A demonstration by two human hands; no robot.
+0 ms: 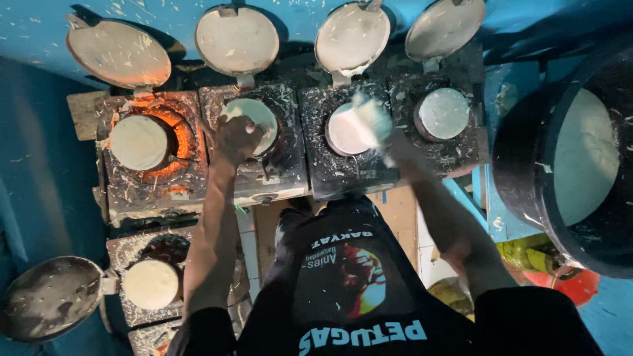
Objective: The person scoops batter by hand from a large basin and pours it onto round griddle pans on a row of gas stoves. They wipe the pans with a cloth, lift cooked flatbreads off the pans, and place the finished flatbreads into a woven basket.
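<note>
**Five little pans, four lids up, two hands busy**

While the person leaned over the row of burners, I counted five small round pans full of pale batter: four along the top row and one lower left (151,283). Four round lids stood flipped open behind the top row, at (119,54), (237,41), (351,37) and (445,28), and a fifth, darker lid (51,298) lay swung out beside the lower pan.

The left hand (235,140) sat on the second pan (254,118) from the left, fingers curled over its near edge; whether it actually gripped anything, I couldn't tell. The right hand (372,122) was a blur over the third pan (349,128), smeared white, so I couldn't tell how open it was or what it held.

The far-left pan (138,142) had an orange glow around it, and the far-right pan (443,113) sat untouched. One big black tub (527,165) of white batter stood off to the right, well apart from the hands. Dried batter splatter covered the stove tops (316,175) and the blue wall (39,33).
</note>
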